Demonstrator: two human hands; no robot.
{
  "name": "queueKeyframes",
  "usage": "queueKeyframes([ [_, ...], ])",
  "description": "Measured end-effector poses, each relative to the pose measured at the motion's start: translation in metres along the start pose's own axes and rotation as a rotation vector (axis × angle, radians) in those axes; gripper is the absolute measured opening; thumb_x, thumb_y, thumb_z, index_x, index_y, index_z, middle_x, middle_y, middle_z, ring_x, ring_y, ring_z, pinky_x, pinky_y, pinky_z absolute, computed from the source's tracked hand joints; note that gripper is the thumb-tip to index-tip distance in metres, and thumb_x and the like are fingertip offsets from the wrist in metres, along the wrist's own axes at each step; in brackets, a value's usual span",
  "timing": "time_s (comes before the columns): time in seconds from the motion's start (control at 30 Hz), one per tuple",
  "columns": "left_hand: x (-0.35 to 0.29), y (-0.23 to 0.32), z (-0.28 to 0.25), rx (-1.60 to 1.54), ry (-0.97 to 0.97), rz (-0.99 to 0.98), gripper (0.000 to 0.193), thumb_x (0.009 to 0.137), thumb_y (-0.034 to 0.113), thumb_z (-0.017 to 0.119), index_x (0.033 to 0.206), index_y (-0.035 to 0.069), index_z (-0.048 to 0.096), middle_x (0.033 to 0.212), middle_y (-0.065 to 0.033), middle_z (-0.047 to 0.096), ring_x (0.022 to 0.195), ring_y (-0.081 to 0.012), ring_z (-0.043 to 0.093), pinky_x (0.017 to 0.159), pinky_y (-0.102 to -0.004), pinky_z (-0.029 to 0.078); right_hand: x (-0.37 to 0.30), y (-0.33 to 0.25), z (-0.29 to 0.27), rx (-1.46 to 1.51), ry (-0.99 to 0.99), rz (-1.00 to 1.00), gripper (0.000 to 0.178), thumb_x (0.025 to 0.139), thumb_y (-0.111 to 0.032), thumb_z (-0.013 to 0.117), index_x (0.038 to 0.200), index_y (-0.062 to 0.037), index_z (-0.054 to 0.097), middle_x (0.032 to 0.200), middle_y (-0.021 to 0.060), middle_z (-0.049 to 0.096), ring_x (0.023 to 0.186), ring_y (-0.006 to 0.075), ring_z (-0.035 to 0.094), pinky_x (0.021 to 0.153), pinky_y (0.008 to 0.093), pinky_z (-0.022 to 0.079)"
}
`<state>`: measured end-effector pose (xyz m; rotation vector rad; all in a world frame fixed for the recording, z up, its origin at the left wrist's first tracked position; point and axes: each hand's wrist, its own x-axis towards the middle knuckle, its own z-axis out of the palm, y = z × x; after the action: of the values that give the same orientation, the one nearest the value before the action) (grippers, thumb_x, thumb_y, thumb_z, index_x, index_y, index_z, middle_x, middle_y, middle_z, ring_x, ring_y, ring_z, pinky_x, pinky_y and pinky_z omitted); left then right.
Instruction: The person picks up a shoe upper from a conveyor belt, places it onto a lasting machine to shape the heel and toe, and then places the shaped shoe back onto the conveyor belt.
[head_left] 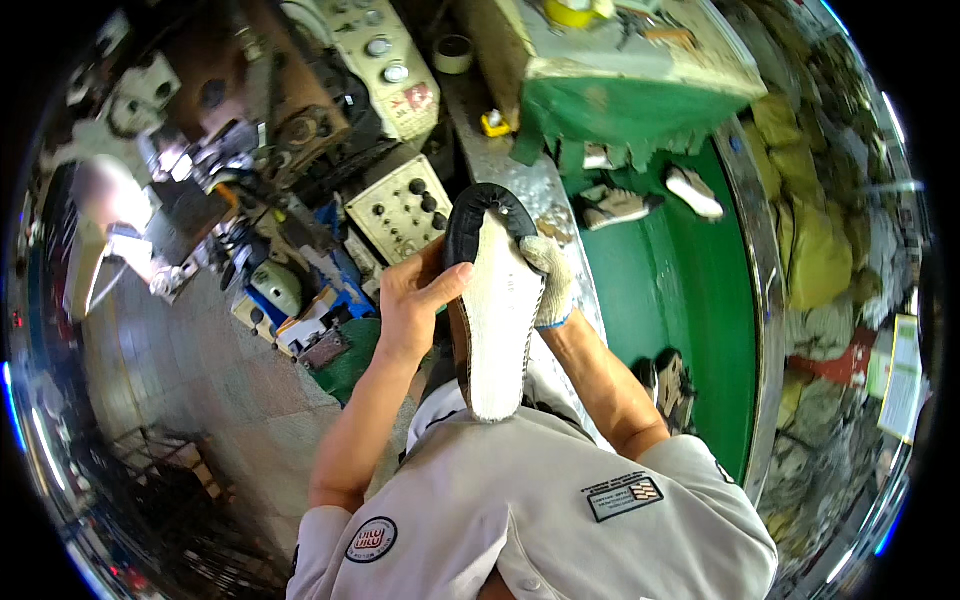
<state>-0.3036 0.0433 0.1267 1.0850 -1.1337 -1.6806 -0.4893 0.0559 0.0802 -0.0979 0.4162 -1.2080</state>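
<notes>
Seemingly part-built: a shoe held underside up

Right of the right hand runs a green conveyor carrying other shoes; ahead of the left hand sits a cream control panel. Between both hands, the shoe's black toe points away. Toe-gathering and edge-stitching look done; its white underside is uncovered, so sole work seems left. The bare left hand pinches one edge, thumb on top; the gloved right grips the other, fingers mostly hidden.

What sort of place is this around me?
Most likely a shoemaking workshop: your left hand and gloved right hand hold an unfinished-looking shoe, its white underside facing you; more shoes lie on the green surface to the right, and a control panel with knobs stands ahead.
</notes>
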Motion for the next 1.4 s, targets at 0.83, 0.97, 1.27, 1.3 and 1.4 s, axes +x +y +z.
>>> queueKeyframes([
  [0.83,0.101,-0.059,0.141,-0.175,-0.257,-0.463,0.048,0.103,0.044,0.055,0.116,0.000,0.066,0.118,-0.0085,0.066,0.110,-0.0173,0.059,0.097,-0.0322,0.043,-0.055,-0.077,-0.142,0.337,0.041,-0.205,0.062,0.083,-0.028,0.059,0.136,0.0041,0.054,0.121,0.0205,0.068,0.105,0.0331,0.069,0.098,0.0432,0.055],
  [0.97,0.113,-0.052,0.155,-0.164,-0.395,-0.526,0.049,0.099,0.047,0.062,0.110,0.000,0.069,0.107,-0.0098,0.071,0.098,-0.0184,0.067,0.089,-0.0313,0.050,-0.061,-0.086,-0.132,-0.063,0.098,-0.278,0.071,0.079,-0.026,0.066,0.140,0.0046,0.050,0.124,0.0159,0.066,0.106,0.0252,0.069,0.096,0.0369,0.055],
  [1.27,0.116,-0.062,0.153,0.005,-0.511,-0.554,0.035,0.086,0.027,0.076,0.100,-0.005,0.071,0.095,-0.0106,0.072,0.082,-0.0175,0.068,0.075,-0.0303,0.053,-0.077,-0.092,-0.119,-0.478,0.111,-0.337,0.078,0.075,-0.031,0.067,0.144,0.0021,0.050,0.128,0.0117,0.063,0.113,0.0177,0.059,0.101,0.0312,0.045],
  [1.3,0.117,-0.064,0.153,0.026,-0.534,-0.532,0.033,0.086,0.025,0.075,0.099,-0.005,0.071,0.093,-0.0102,0.072,0.080,-0.0171,0.068,0.074,-0.0300,0.053,-0.079,-0.093,-0.122,-0.513,0.126,-0.335,0.075,0.076,-0.028,0.066,0.143,0.0020,0.051,0.126,0.0111,0.064,0.110,0.0164,0.060,0.099,0.0304,0.046],
  [1.4,0.121,-0.077,0.157,0.092,-0.539,-0.477,0.035,0.086,0.029,0.076,0.095,-0.004,0.072,0.088,-0.0071,0.070,0.079,-0.0125,0.064,0.073,-0.0268,0.050,-0.081,-0.097,-0.127,-0.470,0.128,-0.335,0.073,0.076,-0.025,0.064,0.143,0.0018,0.052,0.122,0.0100,0.065,0.106,0.0154,0.061,0.096,0.0296,0.047],
])
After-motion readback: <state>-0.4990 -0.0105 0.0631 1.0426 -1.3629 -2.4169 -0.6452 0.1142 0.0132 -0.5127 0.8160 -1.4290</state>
